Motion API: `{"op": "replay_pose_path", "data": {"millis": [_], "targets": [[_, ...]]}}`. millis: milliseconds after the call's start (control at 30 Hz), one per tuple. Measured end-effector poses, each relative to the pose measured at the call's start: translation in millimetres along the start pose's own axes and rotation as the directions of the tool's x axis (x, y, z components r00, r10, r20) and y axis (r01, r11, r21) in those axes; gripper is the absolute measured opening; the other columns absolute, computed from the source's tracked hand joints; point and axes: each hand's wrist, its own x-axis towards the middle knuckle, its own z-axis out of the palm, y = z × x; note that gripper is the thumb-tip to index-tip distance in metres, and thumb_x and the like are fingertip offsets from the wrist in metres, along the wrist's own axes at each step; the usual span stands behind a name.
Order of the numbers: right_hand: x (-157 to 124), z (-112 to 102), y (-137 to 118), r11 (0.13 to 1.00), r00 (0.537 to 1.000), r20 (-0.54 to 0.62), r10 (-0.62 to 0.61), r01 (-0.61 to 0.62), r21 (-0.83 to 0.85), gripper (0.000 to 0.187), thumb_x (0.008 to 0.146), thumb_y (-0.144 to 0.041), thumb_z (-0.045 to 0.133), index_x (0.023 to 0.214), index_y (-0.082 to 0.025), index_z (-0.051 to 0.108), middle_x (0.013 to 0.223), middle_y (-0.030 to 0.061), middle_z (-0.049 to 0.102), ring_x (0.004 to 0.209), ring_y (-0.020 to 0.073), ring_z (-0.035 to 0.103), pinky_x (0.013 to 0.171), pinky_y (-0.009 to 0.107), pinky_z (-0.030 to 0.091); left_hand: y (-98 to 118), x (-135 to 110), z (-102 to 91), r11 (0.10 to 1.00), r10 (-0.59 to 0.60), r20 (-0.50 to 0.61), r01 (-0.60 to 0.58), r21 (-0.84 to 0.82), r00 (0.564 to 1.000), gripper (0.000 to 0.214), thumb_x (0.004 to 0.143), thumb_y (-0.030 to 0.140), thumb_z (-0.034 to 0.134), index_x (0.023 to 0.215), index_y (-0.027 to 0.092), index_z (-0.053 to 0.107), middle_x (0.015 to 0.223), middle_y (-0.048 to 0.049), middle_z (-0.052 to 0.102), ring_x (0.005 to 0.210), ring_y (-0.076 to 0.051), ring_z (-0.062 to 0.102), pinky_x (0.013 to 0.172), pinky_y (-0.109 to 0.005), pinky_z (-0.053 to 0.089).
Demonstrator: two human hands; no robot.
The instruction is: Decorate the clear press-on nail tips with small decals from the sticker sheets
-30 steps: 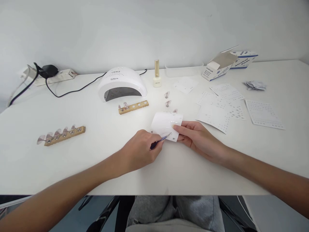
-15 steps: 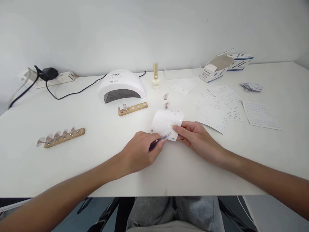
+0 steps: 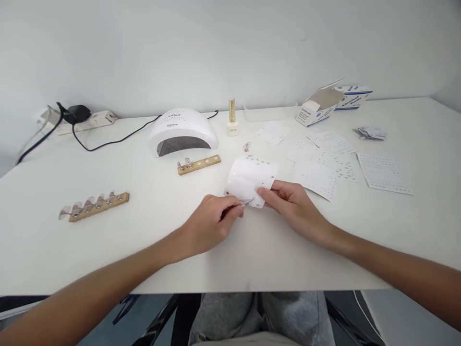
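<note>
Bent in a curve, a white sticker sheet with small metallic stars is pinched at its right edge by my right hand, thumb on top. My left hand is closed on a pair of tweezers, whose thin tip touches the sheet near a star by my right thumb. Most of the tweezers' body is hidden in the left fingers. Just beyond the sheet a clear nail tip stands on the table; another behind it is mostly covered by the sheet.
A white nail lamp stands at the back beside a polish bottle. Two wooden holders, a near one and a far one, carry nail tips. More sticker sheets, foil packets and an open box lie right.
My left hand has turned, so less of the tweezers shows, with their tip still at the sheet. The sheet is tilted and raised slightly, covering more of the nearer nail tip.
</note>
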Motion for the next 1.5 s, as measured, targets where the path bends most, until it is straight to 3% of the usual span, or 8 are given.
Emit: {"op": "replay_pose_path", "data": {"millis": [333,533,767,933,1100,1233,1367,1500], "targets": [[-3,0,6,0.942,0.980,-0.038,-0.197,0.178,-0.284,0.031,0.091,-0.037,0.049,0.065,-0.020,0.046,0.058,-0.0038,0.037,0.053,0.0100,0.031,0.049,0.026,0.024,1,-1,-0.6,0.999,0.025,0.003,-0.025,-0.035,1.000,0.022,0.087,0.015,0.045,0.072,0.015,0.061,0.050,0.0062,0.045,0.044,-0.005,0.034,0.047,-0.019,0.029],[-4,-1,12,0.816,0.940,-0.017,-0.342,0.288,-0.500,0.036,0.093,-0.032,0.047,0.062,-0.020,0.034,0.054,-0.0048,0.034,0.049,0.0085,0.029,0.047,0.025,0.023,2,-3,-0.6,0.999,0.009,0.014,-0.009,-0.052,1.000,0.022,0.086,0.014,0.045,0.072,0.014,0.061,0.051,0.0060,0.045,0.045,-0.005,0.034,0.046,-0.018,0.028],[-2,-3,25,0.500,0.731,0.084,-0.677,0.541,-0.676,0.028,0.092,-0.018,0.050,0.068,-0.021,0.035,0.052,-0.0071,0.033,0.045,0.0067,0.025,0.043,0.024,0.023,-1,-4,0.8,0.992,-0.022,0.045,0.027,-0.123,0.999,0.021,0.086,0.015,0.045,0.072,0.014,0.059,0.050,0.0066,0.043,0.044,-0.004,0.032,0.045,-0.017,0.027],[0,-6,24,0.384,0.671,0.196,-0.715,0.612,-0.691,0.022,0.092,-0.011,0.047,0.073,-0.021,0.041,0.063,-0.0023,0.052,0.050,0.0086,0.042,0.046,0.024,0.034,-1,-4,0.9,0.984,-0.058,0.077,0.070,-0.162,0.995,0.021,0.087,0.016,0.044,0.072,0.014,0.059,0.049,0.0064,0.041,0.044,-0.005,0.030,0.044,-0.019,0.025],[-1,-9,21,0.429,0.722,0.269,-0.638,0.623,-0.654,0.021,0.095,-0.014,0.037,0.079,-0.021,0.049,0.071,0.0017,0.059,0.061,0.0128,0.055,0.053,0.025,0.042,0,-5,-0.2,0.983,-0.072,0.079,0.084,-0.166,0.994,0.021,0.087,0.020,0.044,0.072,0.015,0.058,0.049,0.0060,0.039,0.045,-0.006,0.030,0.044,-0.020,0.025],[0,-9,18,0.575,0.837,0.139,-0.529,0.475,-0.666,0.022,0.096,-0.023,0.043,0.076,-0.020,0.052,0.058,-0.0035,0.051,0.048,0.0089,0.043,0.048,0.023,0.036,0,-4,-0.9,0.987,-0.086,0.048,0.092,-0.128,0.995,0.023,0.088,0.022,0.044,0.073,0.015,0.059,0.048,0.0061,0.038,0.045,-0.006,0.030,0.046,-0.020,0.025],[1,-9,9,0.757,0.931,0.085,-0.355,0.340,-0.558,0.023,0.096,-0.028,0.045,0.080,-0.019,0.059,0.068,-0.0030,0.064,0.054,0.0082,0.050,0.054,0.022,0.038,1,-4,-1.1,0.987,-0.067,0.057,0.075,-0.145,0.996,0.023,0.088,0.021,0.044,0.074,0.015,0.060,0.049,0.0063,0.039,0.045,-0.005,0.029,0.046,-0.020,0.025],[2,-11,1,0.887,0.968,0.082,-0.236,0.249,-0.388,0.024,0.095,-0.033,0.046,0.082,-0.019,0.061,0.072,-0.0027,0.068,0.066,0.0108,0.060,0.062,0.022,0.042,2,-5,-2.0,0.985,-0.050,0.056,0.058,-0.160,0.997,0.022,0.088,0.020,0.044,0.076,0.014,0.062,0.050,0.0065,0.040,0.045,-0.005,0.030,0.046,-0.019,0.026]]}}
